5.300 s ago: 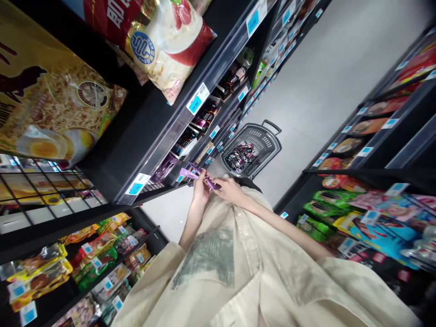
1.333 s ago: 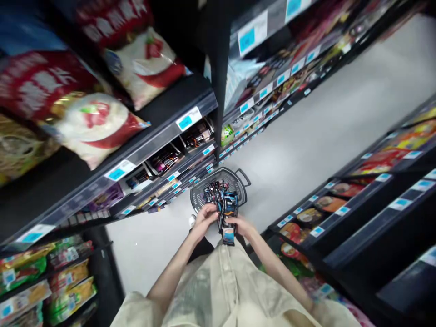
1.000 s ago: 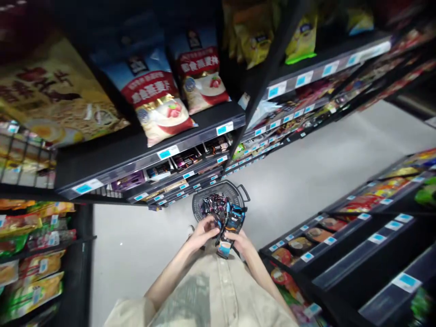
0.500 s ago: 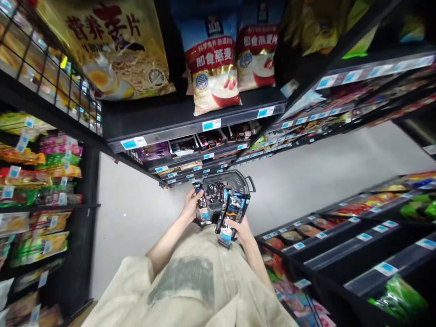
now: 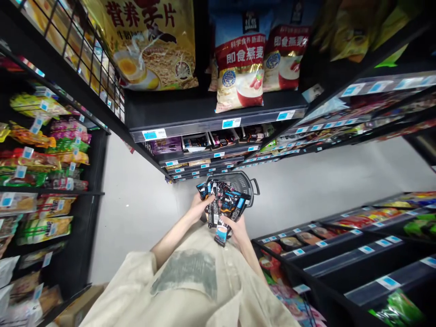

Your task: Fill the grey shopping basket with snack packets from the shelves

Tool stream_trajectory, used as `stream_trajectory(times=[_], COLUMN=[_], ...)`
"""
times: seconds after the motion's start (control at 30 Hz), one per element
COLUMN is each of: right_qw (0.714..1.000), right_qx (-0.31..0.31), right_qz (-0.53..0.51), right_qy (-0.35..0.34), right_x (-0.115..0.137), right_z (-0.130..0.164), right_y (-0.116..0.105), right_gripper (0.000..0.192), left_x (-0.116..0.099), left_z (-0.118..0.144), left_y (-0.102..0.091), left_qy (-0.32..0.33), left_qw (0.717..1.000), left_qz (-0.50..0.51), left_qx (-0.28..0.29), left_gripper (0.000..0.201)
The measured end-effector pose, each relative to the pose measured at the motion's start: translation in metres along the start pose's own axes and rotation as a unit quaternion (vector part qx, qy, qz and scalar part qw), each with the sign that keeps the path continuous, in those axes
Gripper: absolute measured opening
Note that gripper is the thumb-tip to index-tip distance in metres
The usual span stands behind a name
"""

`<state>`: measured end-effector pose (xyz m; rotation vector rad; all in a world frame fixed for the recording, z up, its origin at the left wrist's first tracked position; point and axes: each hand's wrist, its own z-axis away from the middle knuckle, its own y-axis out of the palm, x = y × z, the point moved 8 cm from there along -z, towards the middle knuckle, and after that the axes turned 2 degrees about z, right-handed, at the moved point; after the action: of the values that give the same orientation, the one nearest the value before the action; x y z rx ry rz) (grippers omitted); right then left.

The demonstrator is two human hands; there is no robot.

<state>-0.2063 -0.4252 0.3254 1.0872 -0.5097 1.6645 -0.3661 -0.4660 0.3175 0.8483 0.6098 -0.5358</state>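
My left hand is closed on black sachets, its thumb pressed over them. Opposite it, my right hand grips several black-and-blue sachets with a cup pictured on them, the thumb lying across the front. The two bunches meet or overlap between my hands, in front of my body. Beneath and just beyond them is a grey plastic shopping basket with a perforated wall. Sachets cover the near part of the basket, and I cannot tell which lie inside it.
Ahead stands a black shelf with a yellow cereal bag and a red-and-white oatmeal bag. Lower down are open boxes of dark packets. Shelves of snacks line the left, more shelving the right, with grey floor between.
My left hand has come inward, bringing its sachets from apart on the left up against the bunch in my right hand. The whole view has shifted slightly.
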Motion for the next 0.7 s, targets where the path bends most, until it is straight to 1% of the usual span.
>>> stream_trajectory(times=[0.07, 0.13, 0.2, 0.27, 0.3, 0.33, 0.4, 0.47, 0.53, 0.57, 0.6, 0.67, 0.7], right_qw=[0.999, 0.998, 1.000, 0.999, 0.995, 0.990, 0.972, 0.947, 0.923, 0.918, 0.921, 0.946, 0.963], right_qx=[0.021, 0.029, 0.011, -0.006, -0.004, 0.006, 0.044, 0.084, 0.110, 0.116, 0.120, 0.119, 0.110], right_qz=[-0.046, -0.055, -0.025, 0.042, 0.083, 0.125, 0.202, 0.263, 0.306, 0.316, 0.315, 0.275, 0.232], right_qy=[0.020, 0.025, 0.002, -0.033, -0.050, -0.067, -0.109, -0.166, -0.208, -0.209, -0.194, -0.126, -0.085], right_x=[-0.003, -0.008, -0.011, -0.011, -0.009, -0.006, 0.004, 0.019, 0.029, 0.030, 0.028, 0.016, 0.009], right_z=[0.004, 0.007, 0.009, 0.012, 0.014, 0.015, 0.019, 0.025, 0.029, 0.031, 0.031, 0.029, 0.028], right_y=[0.006, 0.009, 0.006, 0.003, 0.003, 0.006, 0.017, 0.031, 0.042, 0.045, 0.045, 0.041, 0.036], right_gripper=[0.050, 0.049, 0.048, 0.044, 0.040, 0.035, 0.030, 0.032, 0.035, 0.033, 0.029, 0.022, 0.022], left_x=[0.001, 0.000, -0.004, -0.008, -0.008, -0.006, 0.004, 0.012, 0.015, 0.014, 0.012, 0.009, 0.009], left_z=[0.002, 0.002, 0.000, -0.001, -0.001, -0.002, -0.004, -0.002, 0.002, 0.004, 0.005, 0.006, 0.005], left_y=[-0.003, -0.009, -0.013, -0.017, -0.017, -0.015, -0.008, 0.002, 0.008, 0.009, 0.008, 0.003, 0.000], left_qy=[-0.018, -0.007, 0.034, 0.082, 0.092, 0.086, 0.042, -0.013, -0.039, -0.036, -0.028, -0.011, -0.015], left_qw=[1.000, 0.999, 0.996, 0.989, 0.987, 0.989, 0.994, 0.993, 0.986, 0.985, 0.986, 0.990, 0.991], left_qz=[0.007, -0.004, -0.017, -0.020, -0.012, 0.006, 0.059, 0.119, 0.158, 0.165, 0.163, 0.141, 0.129], left_qx=[-0.008, -0.038, -0.079, -0.121, -0.129, -0.124, -0.080, -0.022, 0.021, 0.032, 0.036, 0.023, 0.017], left_gripper=[0.065, 0.060, 0.059, 0.062, 0.064, 0.066, 0.067, 0.065, 0.065, 0.065, 0.064, 0.060, 0.058])
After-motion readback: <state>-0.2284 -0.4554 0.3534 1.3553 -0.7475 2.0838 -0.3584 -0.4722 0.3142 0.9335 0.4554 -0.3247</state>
